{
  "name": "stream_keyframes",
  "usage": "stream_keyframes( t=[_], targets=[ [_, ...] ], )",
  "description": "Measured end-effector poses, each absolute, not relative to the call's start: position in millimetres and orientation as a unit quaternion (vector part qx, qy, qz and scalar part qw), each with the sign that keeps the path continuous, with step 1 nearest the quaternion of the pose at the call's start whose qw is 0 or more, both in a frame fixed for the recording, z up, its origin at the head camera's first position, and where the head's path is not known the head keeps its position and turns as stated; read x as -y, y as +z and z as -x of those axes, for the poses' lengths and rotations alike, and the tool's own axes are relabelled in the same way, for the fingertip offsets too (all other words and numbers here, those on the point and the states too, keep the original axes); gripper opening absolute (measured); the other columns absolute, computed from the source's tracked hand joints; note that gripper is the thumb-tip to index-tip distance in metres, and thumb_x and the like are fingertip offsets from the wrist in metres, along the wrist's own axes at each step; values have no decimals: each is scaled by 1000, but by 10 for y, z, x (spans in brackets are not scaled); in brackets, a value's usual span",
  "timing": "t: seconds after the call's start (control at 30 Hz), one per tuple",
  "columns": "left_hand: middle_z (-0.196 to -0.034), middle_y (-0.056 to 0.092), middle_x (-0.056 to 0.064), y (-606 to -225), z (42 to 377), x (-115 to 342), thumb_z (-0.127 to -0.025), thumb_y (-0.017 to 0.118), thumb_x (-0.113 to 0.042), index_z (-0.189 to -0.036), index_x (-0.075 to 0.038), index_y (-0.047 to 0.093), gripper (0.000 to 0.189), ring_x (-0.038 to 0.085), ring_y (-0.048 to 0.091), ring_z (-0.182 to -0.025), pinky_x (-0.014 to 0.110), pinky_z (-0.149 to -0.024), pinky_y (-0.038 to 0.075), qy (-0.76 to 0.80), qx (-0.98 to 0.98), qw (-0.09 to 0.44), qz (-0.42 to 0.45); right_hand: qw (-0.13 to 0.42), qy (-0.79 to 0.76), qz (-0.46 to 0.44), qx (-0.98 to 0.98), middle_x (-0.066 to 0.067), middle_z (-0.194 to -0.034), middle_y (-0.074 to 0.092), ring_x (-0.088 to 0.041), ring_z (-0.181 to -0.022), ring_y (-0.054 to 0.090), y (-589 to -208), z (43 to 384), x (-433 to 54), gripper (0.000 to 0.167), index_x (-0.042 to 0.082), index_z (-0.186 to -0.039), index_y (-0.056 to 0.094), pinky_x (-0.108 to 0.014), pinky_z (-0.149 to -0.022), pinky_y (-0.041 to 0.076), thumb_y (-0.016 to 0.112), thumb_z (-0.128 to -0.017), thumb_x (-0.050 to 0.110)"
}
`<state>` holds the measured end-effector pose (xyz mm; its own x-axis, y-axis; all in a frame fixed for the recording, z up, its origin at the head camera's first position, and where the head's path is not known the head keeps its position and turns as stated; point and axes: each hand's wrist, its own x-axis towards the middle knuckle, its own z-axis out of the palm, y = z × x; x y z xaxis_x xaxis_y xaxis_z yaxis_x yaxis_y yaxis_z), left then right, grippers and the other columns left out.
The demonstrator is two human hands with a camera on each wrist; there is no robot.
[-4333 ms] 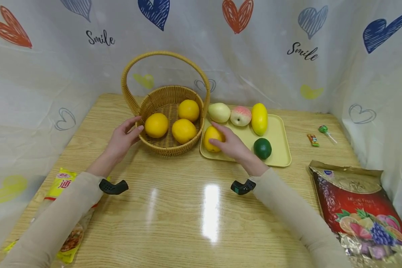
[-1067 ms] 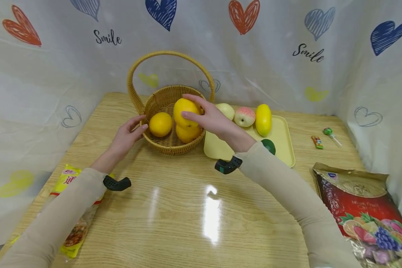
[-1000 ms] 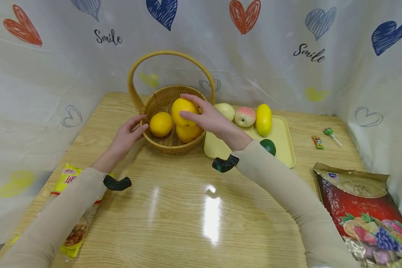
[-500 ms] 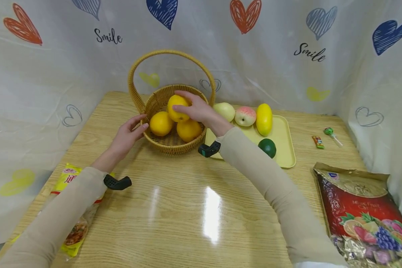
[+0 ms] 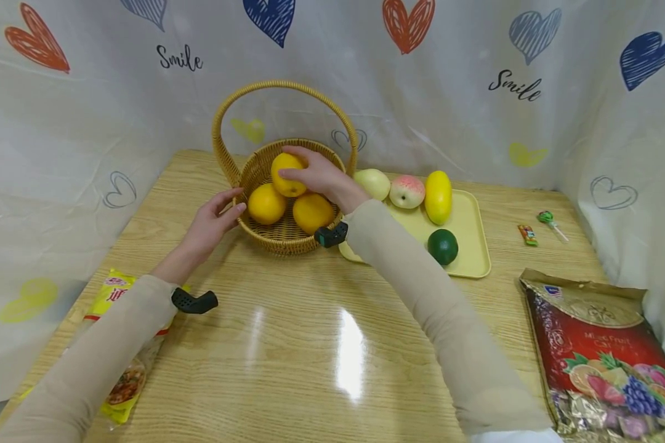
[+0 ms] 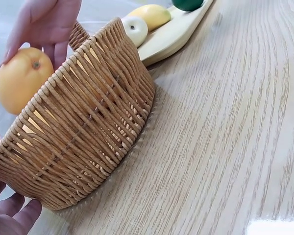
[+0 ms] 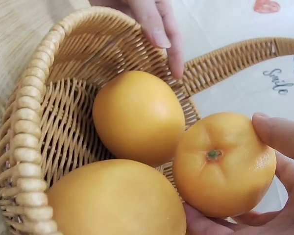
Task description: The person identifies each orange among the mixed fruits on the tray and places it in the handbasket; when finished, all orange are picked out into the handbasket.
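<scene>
My right hand [image 5: 327, 177] grips an orange [image 5: 286, 179] inside the wicker basket [image 5: 281, 248], thumb and fingers on opposite sides of it. In the right wrist view, the held orange shows a green stem spot and sits right beside another orange [image 7: 138, 117]. Two oranges, one at the left [image 5: 266, 204] and one at the right [image 5: 313, 213], lie on the basket floor; the area behind the held orange is hidden. My left hand [image 5: 207, 224] pinches the basket's left rim, thumb at the top and fingers against the outer wall in the left wrist view.
A yellow tray [image 5: 470, 246] right of the basket bears a pear [image 5: 372, 184], a peach [image 5: 407, 192], a long yellow fruit [image 5: 438, 198] and a green fruit [image 5: 443, 247]. Candy bag [image 5: 604, 351], lollipop [image 5: 552, 225] and small wrapped sweet [image 5: 528, 235] lie right; yellow food packet [image 5: 124, 394] left.
My right hand has carried the orange from the tray over into the basket, moving left and lower in the last second. The left hand has kept hold of the rim.
</scene>
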<state>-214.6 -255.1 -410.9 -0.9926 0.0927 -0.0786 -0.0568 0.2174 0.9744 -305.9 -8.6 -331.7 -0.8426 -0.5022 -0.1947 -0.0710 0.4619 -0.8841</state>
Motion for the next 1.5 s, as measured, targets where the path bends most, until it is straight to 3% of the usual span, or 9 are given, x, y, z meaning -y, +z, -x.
stream_keyframes(
  t=[0.17, 0.4, 0.63, 0.87, 1.07, 1.3, 1.5],
  targets=[
    [-163, 14, 5, -4091, 2139, 2558, -102, 53, -33, -154, -11, 30, 61, 26, 25, -145, 46, -111, 37, 624, -779, 60, -11, 224, -483, 184, -826, 4, -156, 32, -14, -135, 36, -3305, 3096, 180, 63, 29, -152, 36, -31, -111, 32, 64, -96, 32],
    [-162, 15, 11, -3875, 2035, 2455, -103, 51, -23, -153, -4, 30, 57, 30, 28, -144, 44, -110, 39, 627, -776, 70, -7, 233, -483, 172, -826, 8, -157, 28, -14, -138, 34, -3301, 3168, 266, 63, 34, -153, 32, -32, -112, 33, 62, -98, 32],
    [-162, 15, 9, -3990, 2097, 2496, -103, 52, -26, -153, -7, 31, 58, 28, 29, -143, 48, -111, 37, 628, -776, 65, -8, 260, -496, 161, -813, 8, -159, 25, -14, -138, 33, -3311, 3243, 293, 62, 34, -154, 29, -30, -111, 35, 57, -100, 28],
    [-162, 17, 5, -4123, 2163, 2558, -102, 53, -33, -154, -13, 32, 59, 25, 31, -143, 45, -109, 39, 617, -784, 58, -10, 307, -513, 133, -790, 6, -159, 24, -17, -133, 39, -3272, 3260, 311, 61, 36, -155, 26, -42, -108, 41, 54, -102, 28],
    [-162, 16, 6, -4132, 2172, 2568, -103, 51, -29, -154, -11, 30, 58, 26, 29, -143, 39, -108, 42, 617, -785, 61, -6, 290, -485, 135, -814, 6, -159, 25, -17, -136, 37, -3266, 3231, 312, 56, 30, -154, 32, -43, -107, 42, 53, -103, 23],
    [-162, 16, 6, -4124, 2162, 2557, -103, 52, -30, -154, -13, 31, 58, 26, 27, -144, 35, -106, 44, 617, -784, 64, -5, 290, -465, 130, -826, 2, -157, 30, -22, -127, 45, -3287, 3207, 343, 54, 28, -152, 38, -46, -100, 47, 55, -101, 19],
    [-163, 16, 6, -4129, 2168, 2556, -103, 52, -30, -154, -12, 31, 58, 26, 28, -144, 30, -103, 46, 619, -783, 60, -4, 302, -479, 130, -814, 1, -159, 26, -23, -134, 41, -3301, 3211, 308, 54, 26, -153, 35, -48, -102, 46, 51, -103, 16]
  ],
)
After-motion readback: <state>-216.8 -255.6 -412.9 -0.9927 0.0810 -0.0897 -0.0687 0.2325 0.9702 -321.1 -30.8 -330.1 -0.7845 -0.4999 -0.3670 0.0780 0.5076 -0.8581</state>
